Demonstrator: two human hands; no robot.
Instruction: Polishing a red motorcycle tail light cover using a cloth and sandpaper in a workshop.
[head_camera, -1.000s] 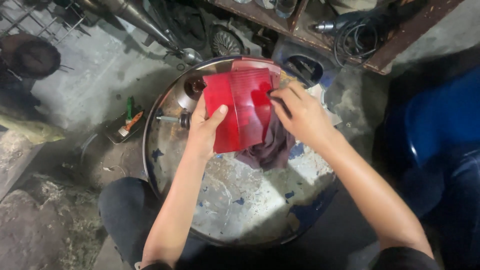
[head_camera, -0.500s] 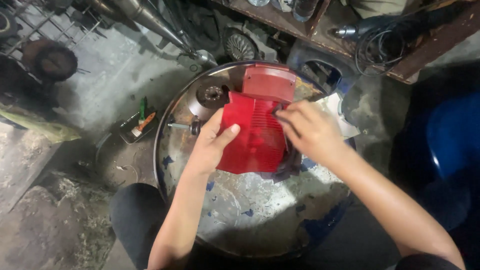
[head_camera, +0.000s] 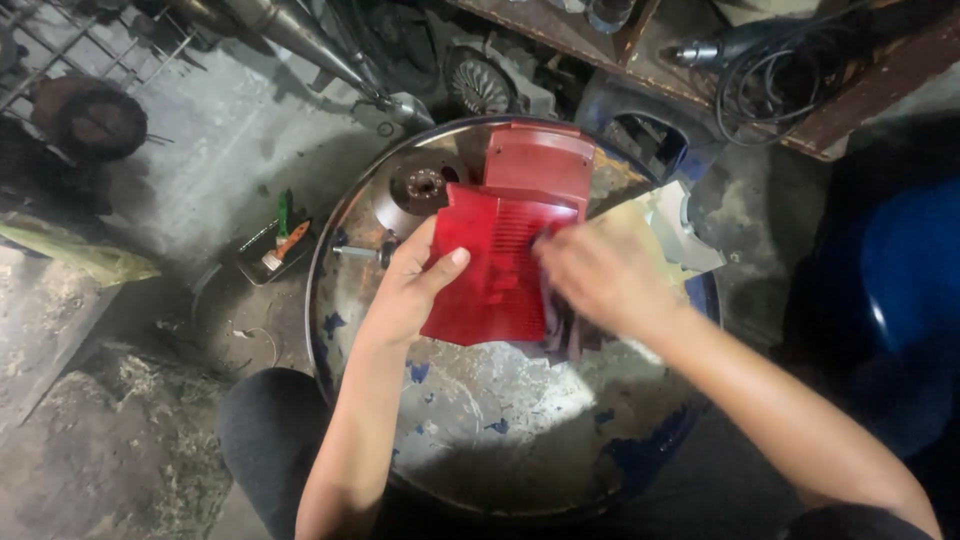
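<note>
— Two hands are on one red cover (head_camera: 495, 265). Where is it?

— It lies on top of a round drum lid (head_camera: 480, 420), near the far side. A second red part (head_camera: 540, 160) sits just behind it, touching it.

— What does the left hand (head_camera: 405, 295) do?

— It grasps the cover's left edge. The thumb presses on top, and the fingers curl under.

— And the right hand (head_camera: 605, 275)?

— It is blurry. It lies on the right side of the cover, with a dark rag (head_camera: 565, 330) under it. I cannot tell if it is clenched on the rag.

— What else is on the lid?

— A metal disc (head_camera: 425, 185) lies left of the red parts. A green screwdriver (head_camera: 284, 215) lies on the floor, well apart.
</note>
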